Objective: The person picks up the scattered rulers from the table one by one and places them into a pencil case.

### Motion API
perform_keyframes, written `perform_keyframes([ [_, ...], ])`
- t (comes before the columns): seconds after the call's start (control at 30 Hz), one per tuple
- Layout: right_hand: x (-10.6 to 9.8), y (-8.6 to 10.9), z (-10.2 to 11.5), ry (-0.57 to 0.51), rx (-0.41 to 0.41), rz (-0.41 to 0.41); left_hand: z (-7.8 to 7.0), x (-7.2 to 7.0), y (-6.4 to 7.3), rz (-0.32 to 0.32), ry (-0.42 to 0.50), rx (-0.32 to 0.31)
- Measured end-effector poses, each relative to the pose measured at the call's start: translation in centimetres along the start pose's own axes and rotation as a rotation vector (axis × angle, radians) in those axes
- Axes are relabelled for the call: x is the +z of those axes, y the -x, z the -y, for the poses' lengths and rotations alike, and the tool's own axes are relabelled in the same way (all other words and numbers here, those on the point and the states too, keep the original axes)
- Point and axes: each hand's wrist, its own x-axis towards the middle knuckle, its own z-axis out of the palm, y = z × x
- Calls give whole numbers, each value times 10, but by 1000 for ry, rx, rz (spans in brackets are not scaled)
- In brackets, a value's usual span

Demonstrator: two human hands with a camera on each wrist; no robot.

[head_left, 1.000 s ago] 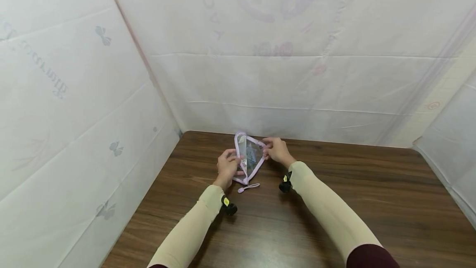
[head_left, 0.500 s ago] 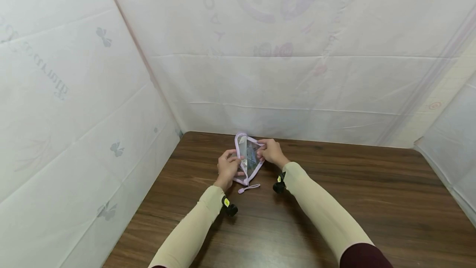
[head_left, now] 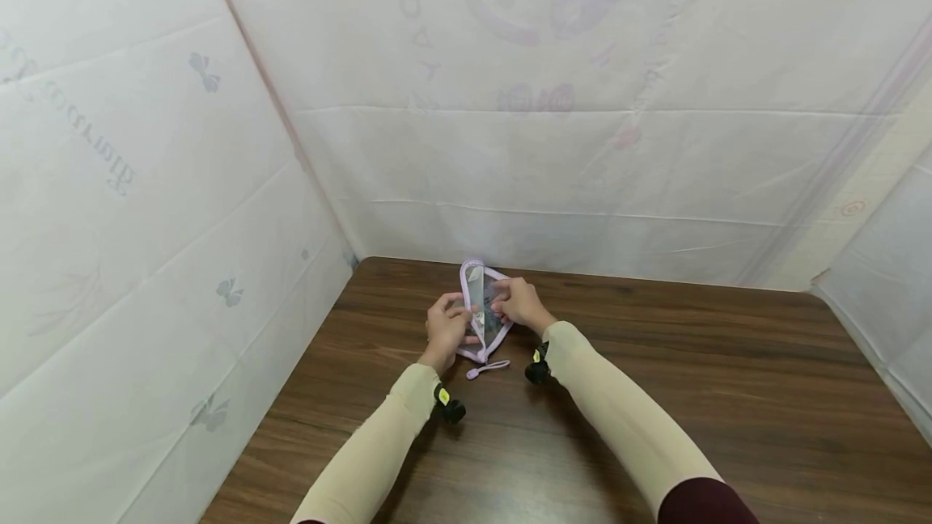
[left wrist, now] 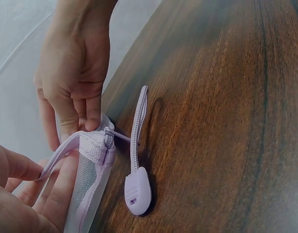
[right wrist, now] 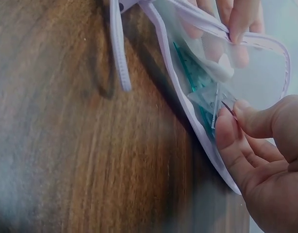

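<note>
A see-through zip pouch (head_left: 473, 350) with a lilac zip edge stands tilted on the table, its mouth spread apart. My left hand (head_left: 444, 330) holds one side of it, the lilac edging (left wrist: 66, 145) pinched between thumb and fingers. At the pouch's opening, my right hand (head_left: 518, 304) pinches a clear plastic set square (right wrist: 209, 97) between thumb and fingertips. A green-edged ruler-like piece (right wrist: 187, 68) lies beside it within the pouch. From the zip end a lilac pull with a cord loop (left wrist: 138, 191) rests on the wood. Most of the pouch's contents are blurred or hidden by fingers.
The brown wood-grain table (head_left: 655, 378) runs wide to the right and toward the front. White printed sheets form a wall (head_left: 546, 160) behind the table and another along its left side (head_left: 146, 265). The pouch sits near the back edge.
My right hand has moved left from the pouch's right edge over its opening, fingers now at the contents. My left hand and the pouch have stayed nearly still.
</note>
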Motion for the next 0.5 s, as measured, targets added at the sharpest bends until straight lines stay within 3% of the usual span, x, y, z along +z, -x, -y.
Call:
perform_keyframes([
  [0.37,3,1,4,29,0,12,0,-1,1,3,12,5],
  [0.5,2,1,4,84,-24,22,0,-3,1,5,18,5],
])
